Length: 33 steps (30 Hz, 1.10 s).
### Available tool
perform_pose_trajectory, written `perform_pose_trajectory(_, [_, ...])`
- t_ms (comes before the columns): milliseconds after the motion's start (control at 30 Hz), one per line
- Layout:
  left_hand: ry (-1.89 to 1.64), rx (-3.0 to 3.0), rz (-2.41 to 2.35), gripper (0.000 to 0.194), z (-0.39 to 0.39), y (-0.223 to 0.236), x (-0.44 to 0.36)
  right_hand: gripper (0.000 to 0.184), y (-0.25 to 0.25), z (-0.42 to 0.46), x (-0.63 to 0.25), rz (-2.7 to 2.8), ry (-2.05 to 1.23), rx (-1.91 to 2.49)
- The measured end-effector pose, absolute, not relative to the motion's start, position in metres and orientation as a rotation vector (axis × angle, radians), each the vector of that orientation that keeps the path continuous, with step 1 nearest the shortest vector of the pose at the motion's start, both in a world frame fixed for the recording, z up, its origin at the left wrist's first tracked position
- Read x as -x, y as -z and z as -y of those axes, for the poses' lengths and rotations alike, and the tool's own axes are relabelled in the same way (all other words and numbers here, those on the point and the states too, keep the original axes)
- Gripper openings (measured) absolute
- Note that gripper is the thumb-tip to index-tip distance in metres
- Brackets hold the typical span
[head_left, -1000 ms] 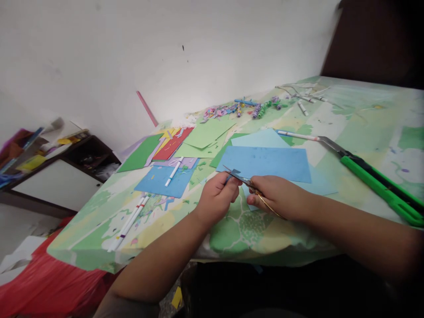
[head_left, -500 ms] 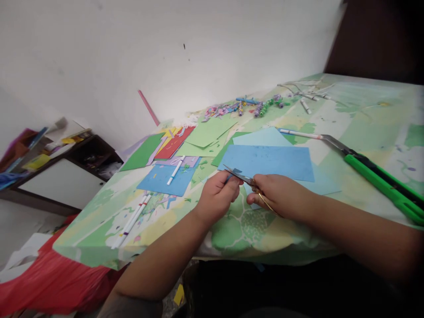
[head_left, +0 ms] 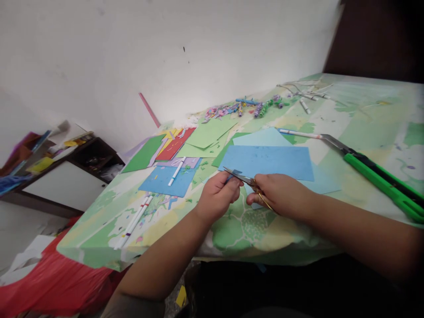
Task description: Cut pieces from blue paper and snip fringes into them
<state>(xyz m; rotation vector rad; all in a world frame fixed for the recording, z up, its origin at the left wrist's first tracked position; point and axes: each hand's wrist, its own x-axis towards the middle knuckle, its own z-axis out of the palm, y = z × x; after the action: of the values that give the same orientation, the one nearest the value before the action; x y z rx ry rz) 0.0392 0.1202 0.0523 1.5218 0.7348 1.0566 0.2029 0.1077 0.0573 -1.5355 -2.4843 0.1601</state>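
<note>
My right hand (head_left: 276, 191) is closed round the gold handles of a pair of scissors (head_left: 247, 179), whose blades point left. Between the fingers of my left hand (head_left: 220, 193) is pinched a small piece of blue paper (head_left: 236, 172), right at the scissor blades. Most of that piece is hidden by fingers and blades. Behind both hands lies a blue sheet (head_left: 268, 159), partly over light blue paper (head_left: 324, 179).
To the right lies a green cutter (head_left: 380, 181). Left are a blue sheet (head_left: 165, 181) with a white stick (head_left: 177, 171), red paper (head_left: 174, 145) and green paper (head_left: 145, 154). White sticks (head_left: 135, 221) lie nearer. Decorated rolls (head_left: 258, 109) and paper scraps (head_left: 220, 111) sit by the wall.
My hands, the scissors and the blue piece stay almost in place. The view has shifted very slightly.
</note>
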Motion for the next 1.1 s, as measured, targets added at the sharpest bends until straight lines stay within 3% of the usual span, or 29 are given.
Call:
perform_pose_trajectory(367, [-1.048, -1.516, -0.699, 0.02, -0.12, -0.052, -0.039, 0.036, -0.059, -0.107, -0.205, 2.437, -0.268, 1.488])
perform_pose_trajectory(500, [-1.119, -1.535, -0.819, 0.02, -0.128, -0.054, -0.036, 0.036, -0.057, -0.117, -0.214, 2.269, -0.382, 1.48])
perform_pose_trajectory(933, [-1.389, -1.533, -1.384, 0.02, -0.173, -0.064, 0.006, 0.037, -0.056, -0.14, -0.234, 1.907, -0.276, 1.708])
perform_pose_trajectory(1000, [-1.174, -1.77, -1.683, 0.024, -0.177, -0.063, 0.017, 0.037, -0.055, -0.141, -0.233, 1.91, -0.276, 1.724])
perform_pose_trajectory(1100, [-0.958, -1.915, -1.757, 0.019, -0.18, -0.058, 0.024, 0.037, -0.054, -0.143, -0.232, 1.935, -0.28, 1.705])
